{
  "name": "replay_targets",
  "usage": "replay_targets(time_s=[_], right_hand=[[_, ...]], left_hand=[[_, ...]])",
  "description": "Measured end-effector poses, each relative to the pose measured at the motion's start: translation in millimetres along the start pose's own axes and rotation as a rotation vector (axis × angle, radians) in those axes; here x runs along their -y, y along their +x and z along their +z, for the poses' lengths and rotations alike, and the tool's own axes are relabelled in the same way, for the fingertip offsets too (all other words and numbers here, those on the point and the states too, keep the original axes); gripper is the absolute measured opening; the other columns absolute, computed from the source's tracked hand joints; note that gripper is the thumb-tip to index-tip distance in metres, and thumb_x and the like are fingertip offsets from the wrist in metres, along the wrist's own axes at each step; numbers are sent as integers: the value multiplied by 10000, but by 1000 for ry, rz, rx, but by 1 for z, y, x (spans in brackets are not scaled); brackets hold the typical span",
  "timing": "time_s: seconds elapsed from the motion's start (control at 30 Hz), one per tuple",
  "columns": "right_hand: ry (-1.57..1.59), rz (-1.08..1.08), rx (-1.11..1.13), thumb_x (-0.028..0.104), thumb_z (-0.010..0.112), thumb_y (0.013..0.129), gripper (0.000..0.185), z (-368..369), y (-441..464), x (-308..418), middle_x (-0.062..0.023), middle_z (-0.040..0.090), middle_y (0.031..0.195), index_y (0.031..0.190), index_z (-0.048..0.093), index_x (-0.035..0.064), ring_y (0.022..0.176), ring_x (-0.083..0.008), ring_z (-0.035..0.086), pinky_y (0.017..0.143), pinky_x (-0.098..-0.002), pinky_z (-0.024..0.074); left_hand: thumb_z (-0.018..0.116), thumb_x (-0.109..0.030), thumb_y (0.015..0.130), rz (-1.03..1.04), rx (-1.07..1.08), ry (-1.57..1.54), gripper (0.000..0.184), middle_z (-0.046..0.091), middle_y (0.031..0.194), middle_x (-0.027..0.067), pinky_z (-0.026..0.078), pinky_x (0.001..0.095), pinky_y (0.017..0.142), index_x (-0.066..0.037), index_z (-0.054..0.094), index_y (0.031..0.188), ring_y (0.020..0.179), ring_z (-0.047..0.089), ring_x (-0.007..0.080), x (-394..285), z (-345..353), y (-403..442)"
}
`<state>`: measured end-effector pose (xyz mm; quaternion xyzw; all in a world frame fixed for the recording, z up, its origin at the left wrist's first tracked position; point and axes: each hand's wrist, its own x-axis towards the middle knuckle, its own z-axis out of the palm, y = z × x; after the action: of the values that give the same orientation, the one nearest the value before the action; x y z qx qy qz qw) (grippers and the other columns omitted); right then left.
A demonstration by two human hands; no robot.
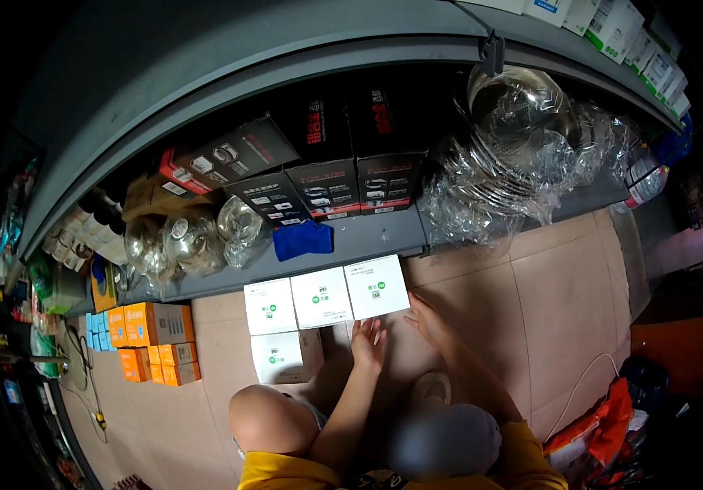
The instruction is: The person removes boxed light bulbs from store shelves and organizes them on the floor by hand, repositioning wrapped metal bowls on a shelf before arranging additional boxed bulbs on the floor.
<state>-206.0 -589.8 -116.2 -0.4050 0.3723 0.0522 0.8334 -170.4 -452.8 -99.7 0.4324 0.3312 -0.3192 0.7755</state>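
Note a row of three white boxes along the front edge of the gray shelf, with a fourth box nearer; to the right, open tiled floor. At the rightmost box, see the left hand loosely spread by the near edge, contact unclear, and the right hand partly open, fingertips at the right edge.

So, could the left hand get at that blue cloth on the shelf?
Probably yes: the left hand would have to pass over the white boxes in between, but nothing seems to cover the blue cloth.
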Motion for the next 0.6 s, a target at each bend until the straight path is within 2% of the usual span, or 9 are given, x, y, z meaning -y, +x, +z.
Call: replay_targets(time_s=[0.43, 0.5, 0.57, 0.6], right_hand=[[-13, -36, 37, 383, 486, 814, 499, 0, 1, -4, -8, 349, 1247, 1209, 380, 98, 1144, -138, 299, 932, -381, 245], [-40, -54, 59, 386, 486, 813, 512, -2, 0, -3, -13, 333, 1261, 1220, 368, 98, 1155, -145, 291, 938, -382, 240], [-78, -64, -4, 391, 430, 837, 600, -3, -5, -2, -93, 258, 1310, 1270, 235, 25, 1225, -201, 198, 973, -371, 209], [-79, -71, -3, 391, 430, 837, 600, -5, -7, -2, -93, 258, 1310, 1270, 235, 25, 1225, -201, 198, 973, -371, 209]], left_hand=[[350, -129, 821, -3, 39, -7, 538, 288, 1273, 65, 341, 379, 887, -165, 117, 1305, 1065, 408, 197, -1, 0, -1], [366, -140, 848, -25, -48, -44, 456, 392, 1191, 32, 375, 339, 826, -146, 206, 1275, 984, 463, 148, -3, 4, -5], [365, -149, 849, -21, -54, -31, 413, 417, 1170, 38, 384, 333, 815, -133, 252, 1245, 968, 473, 151, -1, 3, -4], [365, -158, 850, -21, -65, -18, 374, 442, 1149, 44, 392, 328, 804, -120, 297, 1215, 952, 483, 154, 1, 1, -3]])
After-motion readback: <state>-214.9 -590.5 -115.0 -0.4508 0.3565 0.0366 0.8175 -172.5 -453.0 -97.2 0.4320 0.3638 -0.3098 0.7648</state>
